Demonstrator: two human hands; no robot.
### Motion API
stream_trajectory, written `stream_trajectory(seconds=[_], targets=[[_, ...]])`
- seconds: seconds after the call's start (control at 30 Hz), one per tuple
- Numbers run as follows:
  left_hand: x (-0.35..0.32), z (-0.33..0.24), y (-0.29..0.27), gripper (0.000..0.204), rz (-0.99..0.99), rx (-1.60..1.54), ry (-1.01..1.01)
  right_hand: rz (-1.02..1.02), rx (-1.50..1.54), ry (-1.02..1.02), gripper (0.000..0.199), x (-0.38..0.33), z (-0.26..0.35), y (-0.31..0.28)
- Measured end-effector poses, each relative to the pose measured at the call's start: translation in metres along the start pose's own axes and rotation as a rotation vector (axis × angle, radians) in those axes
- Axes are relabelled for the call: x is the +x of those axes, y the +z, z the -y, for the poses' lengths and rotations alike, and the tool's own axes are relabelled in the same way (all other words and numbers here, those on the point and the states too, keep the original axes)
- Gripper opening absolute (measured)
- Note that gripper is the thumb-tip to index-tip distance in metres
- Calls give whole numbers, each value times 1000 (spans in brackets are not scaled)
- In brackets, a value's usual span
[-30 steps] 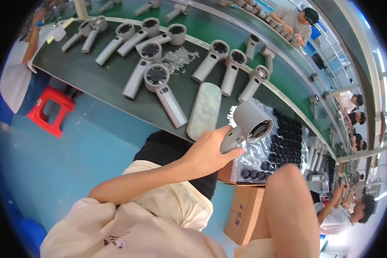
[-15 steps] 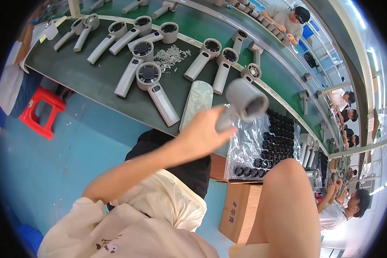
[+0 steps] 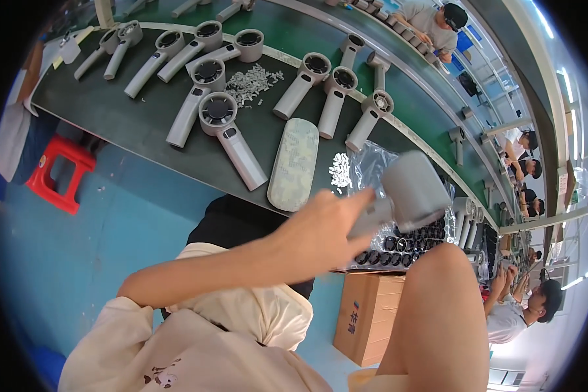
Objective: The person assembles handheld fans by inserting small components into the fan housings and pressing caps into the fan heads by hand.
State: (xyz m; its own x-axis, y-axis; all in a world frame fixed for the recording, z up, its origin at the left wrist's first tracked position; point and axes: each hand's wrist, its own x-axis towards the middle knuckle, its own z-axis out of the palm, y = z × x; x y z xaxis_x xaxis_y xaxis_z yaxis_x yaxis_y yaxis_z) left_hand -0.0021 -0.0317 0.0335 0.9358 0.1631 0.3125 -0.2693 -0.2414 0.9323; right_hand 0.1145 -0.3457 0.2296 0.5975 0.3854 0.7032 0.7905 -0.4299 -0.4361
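Observation:
My left hand (image 3: 326, 232) reaches across from the lower left, its fingers closed round the handle of a grey handheld fan (image 3: 417, 189). The fan's wide round head is blurred and faces away to the right. It hangs over clear plastic sheeting (image 3: 372, 160) and rows of black round parts (image 3: 389, 258), hiding some of them. Close to the hand lie an oblong patterned pad (image 3: 294, 164) and a small heap of white pieces (image 3: 340, 171). A bare bent limb, apparently my right arm (image 3: 441, 307), rises at the lower right; my right hand is not in view.
Several grey handheld fans (image 3: 232, 140) lie on the dark table mat (image 3: 137, 121), beside a pile of small light-grey pieces (image 3: 255, 85). Beyond runs a green conveyor (image 3: 294, 32). A cardboard box (image 3: 369, 317) and red stool (image 3: 62, 173) stand below. Co-workers (image 3: 438, 29) sit along the line.
My left hand has carried the handheld fan right and toward me. The white pieces and a fan lying behind it now show more fully. The view has shifted slightly.

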Motion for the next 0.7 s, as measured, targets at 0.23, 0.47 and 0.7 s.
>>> stream_trajectory(seconds=[0.23,0.47,0.7], targets=[[-9,-7,8,41,72,60,75,-58,30,44,38,7,-3,-1],[19,4,-55,30,-244,211,216,-82,282,17,39,45,-20,67],[180,43,-216,47,-483,285,-129,-95,604,-27,39,101,-31,160]])
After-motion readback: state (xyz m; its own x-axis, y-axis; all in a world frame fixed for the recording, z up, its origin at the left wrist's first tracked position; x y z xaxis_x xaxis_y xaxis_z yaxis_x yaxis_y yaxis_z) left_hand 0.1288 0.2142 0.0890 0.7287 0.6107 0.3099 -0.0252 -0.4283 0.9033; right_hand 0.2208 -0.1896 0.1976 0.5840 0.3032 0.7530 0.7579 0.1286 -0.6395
